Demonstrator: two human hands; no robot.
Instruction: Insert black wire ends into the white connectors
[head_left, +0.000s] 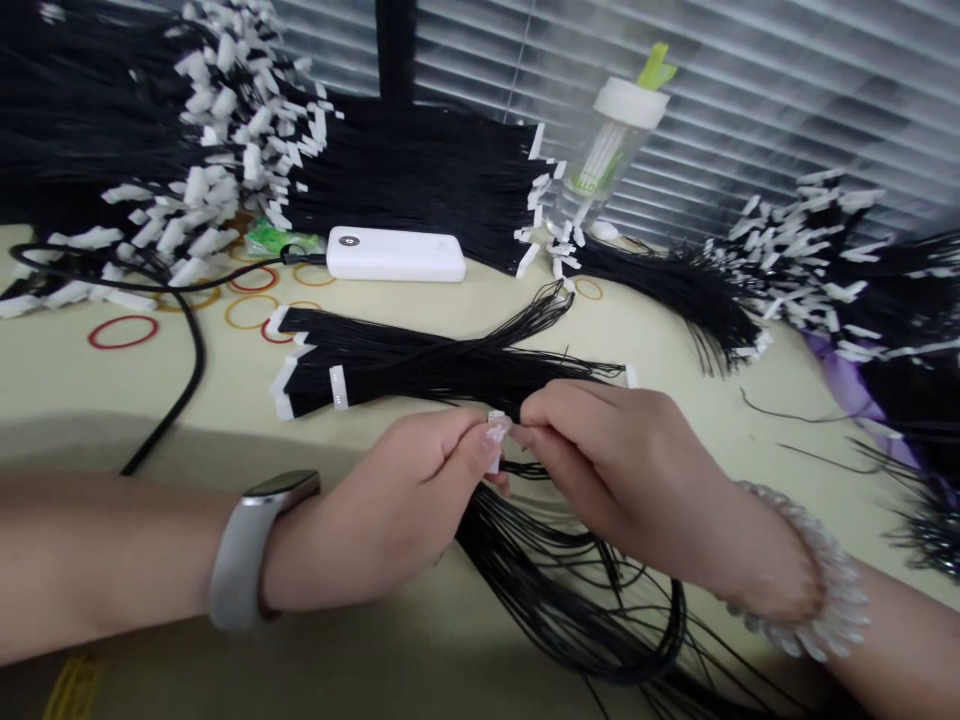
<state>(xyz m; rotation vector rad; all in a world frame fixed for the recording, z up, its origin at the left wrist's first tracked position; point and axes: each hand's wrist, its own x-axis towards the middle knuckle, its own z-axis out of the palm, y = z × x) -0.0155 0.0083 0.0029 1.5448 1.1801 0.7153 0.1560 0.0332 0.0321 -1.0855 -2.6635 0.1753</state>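
My left hand (405, 495) and my right hand (611, 465) meet at the middle of the table, fingertips pinched together on a small white connector (496, 432). A bundle of thin black wires (570, 590) trails from the connector down toward me and loops to the right. Just behind my hands lies a flat stack of finished black wire bundles (420, 365) with white connectors at their left ends. A grey smartwatch is on my left wrist, a clear coil band on my right wrist.
Big heaps of black wires with white connectors (225, 120) fill the back left, centre and right (817, 250). A white power bank (395, 254) with a black cable, coloured rubber bands (122, 331) and a clear bottle (607, 150) stand behind. Window blinds close the background.
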